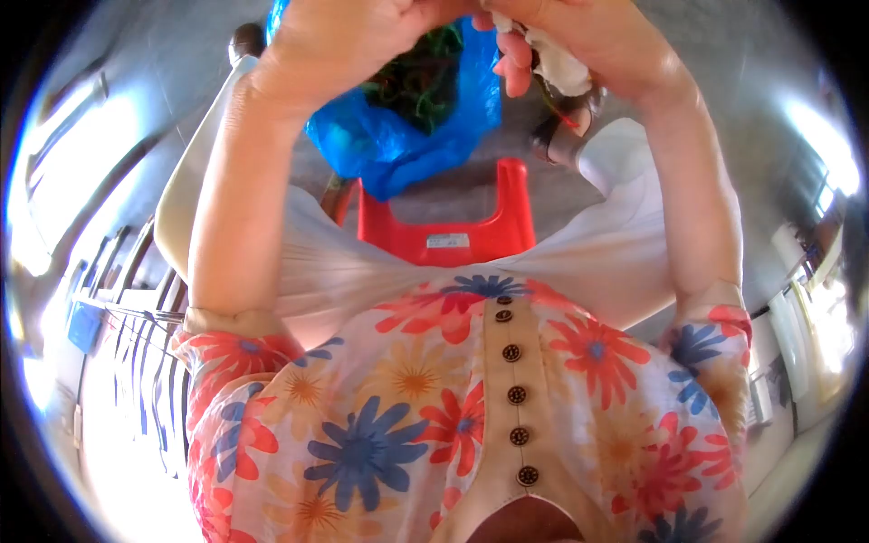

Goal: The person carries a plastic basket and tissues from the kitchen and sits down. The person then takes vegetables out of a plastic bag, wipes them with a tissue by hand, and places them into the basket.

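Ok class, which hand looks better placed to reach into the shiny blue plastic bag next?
Probably the left hand: in view it overlaps the bag, beside its stringy dark-green contents; the right hand sits farther right, a crumpled whitish item alongside.

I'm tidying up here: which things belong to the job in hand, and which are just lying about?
Seemingly in the job:
blue plastic bag
dark green strands inside it
pale piece at the right hand, unclear

Seemingly just about:
red plastic stool
blue object far left, unclear
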Motion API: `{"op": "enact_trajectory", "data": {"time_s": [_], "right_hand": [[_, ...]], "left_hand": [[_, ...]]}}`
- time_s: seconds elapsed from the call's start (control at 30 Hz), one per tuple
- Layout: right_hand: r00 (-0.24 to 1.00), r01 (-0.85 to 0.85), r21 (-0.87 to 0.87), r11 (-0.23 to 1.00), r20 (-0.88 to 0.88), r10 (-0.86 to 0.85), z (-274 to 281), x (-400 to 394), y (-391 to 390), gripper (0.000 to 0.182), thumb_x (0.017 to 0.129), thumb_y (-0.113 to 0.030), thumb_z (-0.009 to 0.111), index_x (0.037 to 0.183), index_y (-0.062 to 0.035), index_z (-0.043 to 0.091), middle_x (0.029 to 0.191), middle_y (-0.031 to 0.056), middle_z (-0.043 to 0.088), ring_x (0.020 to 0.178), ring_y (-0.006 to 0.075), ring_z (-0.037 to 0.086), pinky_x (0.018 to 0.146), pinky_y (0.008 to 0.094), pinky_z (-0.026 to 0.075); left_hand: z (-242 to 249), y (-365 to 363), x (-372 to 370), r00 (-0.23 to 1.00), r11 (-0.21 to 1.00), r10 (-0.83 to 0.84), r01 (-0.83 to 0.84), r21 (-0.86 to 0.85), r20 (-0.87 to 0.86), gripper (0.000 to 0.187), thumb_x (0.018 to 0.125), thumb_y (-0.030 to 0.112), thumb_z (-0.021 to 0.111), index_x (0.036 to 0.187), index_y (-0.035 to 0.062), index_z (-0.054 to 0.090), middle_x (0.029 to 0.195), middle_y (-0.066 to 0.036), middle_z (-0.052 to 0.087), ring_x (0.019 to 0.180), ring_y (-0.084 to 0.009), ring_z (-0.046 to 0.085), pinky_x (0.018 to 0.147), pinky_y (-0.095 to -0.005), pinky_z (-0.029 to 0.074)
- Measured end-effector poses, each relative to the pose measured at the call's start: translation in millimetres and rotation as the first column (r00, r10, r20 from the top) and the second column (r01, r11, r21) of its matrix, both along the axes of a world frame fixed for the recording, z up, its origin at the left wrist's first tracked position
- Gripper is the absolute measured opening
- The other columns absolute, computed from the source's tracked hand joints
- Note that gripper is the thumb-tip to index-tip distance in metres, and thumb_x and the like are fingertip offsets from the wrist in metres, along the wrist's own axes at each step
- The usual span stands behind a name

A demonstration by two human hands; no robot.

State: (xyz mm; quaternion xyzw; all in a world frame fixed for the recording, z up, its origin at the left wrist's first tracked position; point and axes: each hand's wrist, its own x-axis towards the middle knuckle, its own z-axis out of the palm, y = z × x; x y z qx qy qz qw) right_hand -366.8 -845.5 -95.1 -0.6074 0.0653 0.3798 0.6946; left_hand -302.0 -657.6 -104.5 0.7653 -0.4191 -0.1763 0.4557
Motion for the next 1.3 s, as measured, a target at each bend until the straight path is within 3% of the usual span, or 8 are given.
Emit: {"op": "enact_trajectory", "data": {"time_s": [0.3,0.5,0.6,0.7,0.8,0.93,1.17,1.3], "right_hand": [[0.991,0.127,0.181,0.975,0.026,-0.134,0,-6,-5,0.027,0.093,-0.027,0.048,0.088,-0.0007,0.055,0.071,0.0077,0.062,0.062,0.0176,0.063,0.057,0.0221,0.047],[0.997,0.054,0.079,0.995,-0.060,-0.049,2,-5,-9,0.024,0.093,-0.024,0.048,0.090,-0.0012,0.056,0.075,0.0057,0.062,0.071,0.0141,0.062,0.064,0.0216,0.048],[0.982,0.104,0.093,0.990,-0.165,-0.088,3,-4,2,0.023,0.092,-0.023,0.050,0.090,-0.0016,0.058,0.076,0.0048,0.061,0.073,0.0119,0.060,0.064,0.0217,0.049],[0.992,0.106,0.164,0.981,-0.086,-0.092,-9,-9,-2,0.022,0.091,-0.022,0.051,0.087,-0.0018,0.058,0.072,0.0031,0.060,0.067,0.0103,0.059,0.060,0.0211,0.047],[0.998,0.054,-0.163,0.985,0.019,-0.052,-4,-6,-5,0.023,0.090,-0.023,0.052,0.082,-0.0021,0.057,0.066,0.0017,0.058,0.061,0.0090,0.058,0.056,0.0208,0.046],[0.972,0.159,-0.522,0.838,0.231,-0.040,8,-3,-22,0.025,0.090,-0.025,0.051,0.077,-0.0045,0.056,0.058,0.0002,0.053,0.053,0.0066,0.054,0.047,0.0194,0.041],[0.994,-0.062,-0.298,0.953,-0.106,0.032,1,-11,-16,0.033,0.092,-0.035,0.047,0.077,-0.0060,0.056,0.057,-0.0013,0.050,0.049,0.0070,0.049,0.046,0.0204,0.040],[0.990,-0.127,-0.129,0.983,0.047,0.134,-14,-15,-19,0.031,0.092,-0.033,0.048,0.081,-0.0052,0.055,0.062,-0.0011,0.051,0.054,0.0072,0.050,0.050,0.0203,0.041]], "left_hand": [[9,7,19,0.997,0.996,0.075,-0.077,0.049,0.026,0.010,0.076,0.003,0.065,0.086,0.0026,0.065,0.074,-0.008,0.061,0.065,-0.0154,0.057,0.059,-0.0252,0.043],[31,0,16,0.960,0.903,0.228,-0.145,0.404,-0.164,0.012,0.076,0.005,0.065,0.088,0.0022,0.065,0.072,-0.007,0.060,0.063,-0.0139,0.056,0.057,-0.0260,0.043],[13,0,1,0.998,0.986,0.035,-0.027,0.162,-0.052,0.012,0.076,0.005,0.065,0.088,0.0017,0.065,0.069,-0.008,0.058,0.061,-0.0125,0.055,0.056,-0.0258,0.043],[5,1,1,0.997,0.985,0.003,0.010,0.172,-0.078,0.014,0.076,0.005,0.065,0.089,0.0017,0.065,0.069,-0.009,0.058,0.062,-0.0133,0.056,0.057,-0.0266,0.044],[9,-3,-5,0.962,0.975,0.157,-0.114,0.192,-0.223,0.018,0.076,0.007,0.065,0.093,0.0013,0.063,0.072,-0.011,0.060,0.064,-0.0169,0.058,0.058,-0.0284,0.045],[-13,1,-4,0.958,0.843,0.247,-0.136,0.520,-0.149,0.024,0.078,0.013,0.065,0.098,-0.0003,0.062,0.074,-0.010,0.061,0.065,-0.0171,0.058,0.059,-0.0293,0.046],[-15,-7,-18,0.957,0.939,0.105,-0.006,0.344,-0.271,0.020,0.080,0.013,0.063,0.097,0.0023,0.063,0.077,-0.008,0.063,0.067,-0.0134,0.058,0.063,-0.0265,0.046],[-19,-3,-22,0.877,0.945,0.064,0.101,0.312,-0.477,0.020,0.082,0.014,0.063,0.096,-0.0003,0.063,0.080,-0.005,0.064,0.070,-0.0077,0.056,0.065,-0.0235,0.046]]}}
